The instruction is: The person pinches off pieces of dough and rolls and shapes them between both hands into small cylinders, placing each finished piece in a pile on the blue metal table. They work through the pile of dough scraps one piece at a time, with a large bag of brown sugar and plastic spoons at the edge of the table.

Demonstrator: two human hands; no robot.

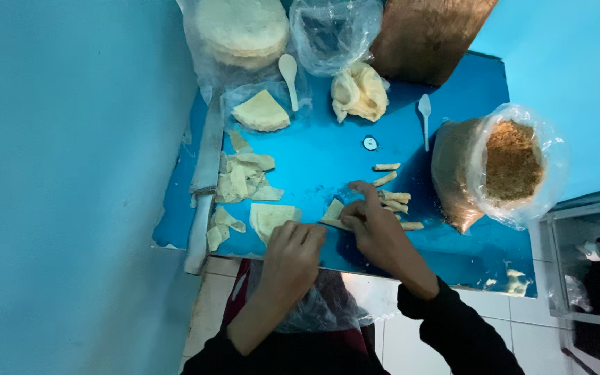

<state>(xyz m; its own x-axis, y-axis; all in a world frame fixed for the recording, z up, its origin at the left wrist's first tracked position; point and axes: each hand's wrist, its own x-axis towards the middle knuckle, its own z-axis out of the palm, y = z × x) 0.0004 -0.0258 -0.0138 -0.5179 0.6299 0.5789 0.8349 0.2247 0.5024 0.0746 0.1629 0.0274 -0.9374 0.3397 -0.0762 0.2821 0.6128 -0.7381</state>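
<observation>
Item: thin pale wrapper piece (pixel 335 212), near the front edge of the blue table (pixel 314 149); my right hand (pixel 376 226) is pinched shut on it, my left hand (pixel 293 253) rests just beside, fingers curled and empty, touching a second cut sheet (pixel 272 217). Handling, as I judge it: light, soft, limp, tears easily; best held at a corner or folded edge. Nearby: finished rolls (pixel 394 198), bag of brown crumbly filling (pixel 512 163) at the right edge, knife (pixel 203 187) at the left.
</observation>
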